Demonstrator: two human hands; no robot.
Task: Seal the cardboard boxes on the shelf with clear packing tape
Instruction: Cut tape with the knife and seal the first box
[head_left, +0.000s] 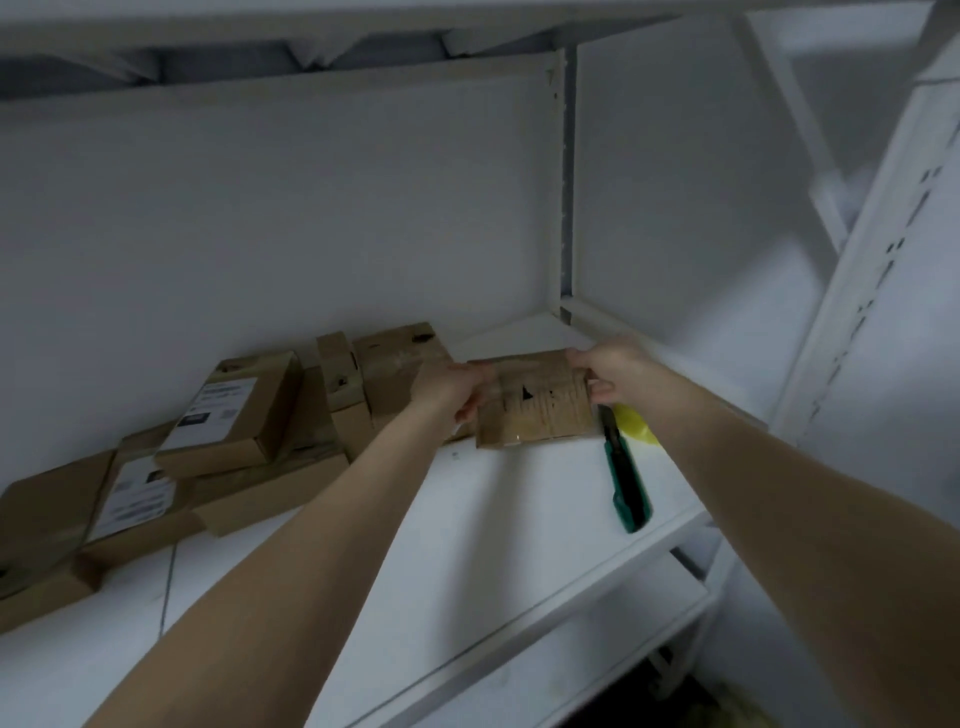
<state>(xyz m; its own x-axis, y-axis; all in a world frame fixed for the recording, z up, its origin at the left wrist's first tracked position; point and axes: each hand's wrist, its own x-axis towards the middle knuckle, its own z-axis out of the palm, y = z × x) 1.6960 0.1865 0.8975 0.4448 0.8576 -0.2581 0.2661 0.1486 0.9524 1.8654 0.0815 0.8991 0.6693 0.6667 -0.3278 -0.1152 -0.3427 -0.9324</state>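
While both our arms are stretched far across the white shelf (493, 530), we hold a small flat cardboard box (535, 402) between our hands at the shelf's far right, close to the corner upright (567, 208). Our left hand (449, 389) grips the box's left edge, with the fingers (469, 411) curled round it. Our right hand (610, 369) pinches the right edge, thumb on top and fingers (602, 393) folded below. The box is tilted toward us, dark print showing on its top face; we cannot tell whether its near edge touches the shelf.

Just right of the box, a green utility knife (626, 483) lies on the shelf, pointing near to far. A yellow object (636, 423) sits beside the knife's far end, partly hidden by our right forearm.

On the left, a pile of cardboard boxes (270, 488) runs from the near left edge toward the back wall. Two of them carry white labels (223, 410), and those farthest back stand just left of our left hand.
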